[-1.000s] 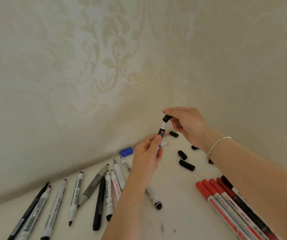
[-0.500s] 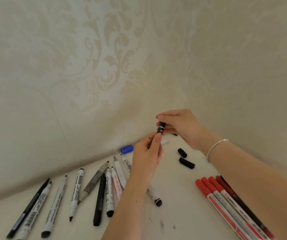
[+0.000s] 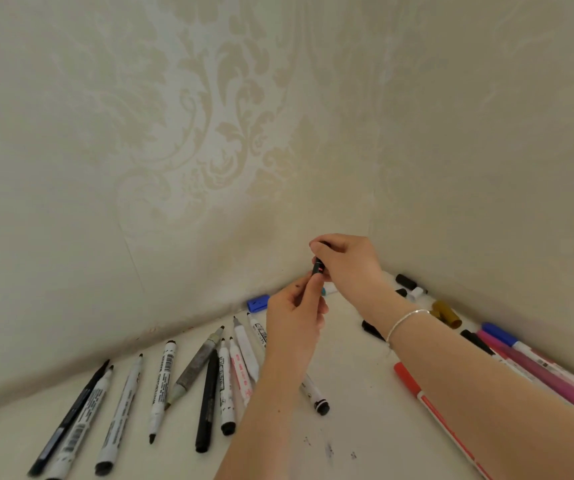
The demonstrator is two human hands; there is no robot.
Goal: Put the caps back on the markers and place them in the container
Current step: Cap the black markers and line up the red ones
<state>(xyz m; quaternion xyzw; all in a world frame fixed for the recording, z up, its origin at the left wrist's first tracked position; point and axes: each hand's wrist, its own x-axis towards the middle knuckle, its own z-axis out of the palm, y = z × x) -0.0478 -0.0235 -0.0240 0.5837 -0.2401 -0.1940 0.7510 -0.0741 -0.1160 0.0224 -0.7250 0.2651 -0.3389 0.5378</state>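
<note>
Capping in hand: my left grip [image 3: 294,315] pinches the black marker [image 3: 317,268], my right grip [image 3: 344,259] curls over its cap. I judge most work remains: uncapped markers [image 3: 164,379] and loose caps [image 3: 406,281] lie on the counter [image 3: 365,427]; no container shows.

Soft, even, warm light; wide-angle bending at edges; slight blur.

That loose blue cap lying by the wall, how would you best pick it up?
Judging by its pose, pinch the blue cap across its two long sides, coming down from above. It lies flat on the table close against the wall, so a sideways approach from behind looks blocked; the top and front are free.
</note>
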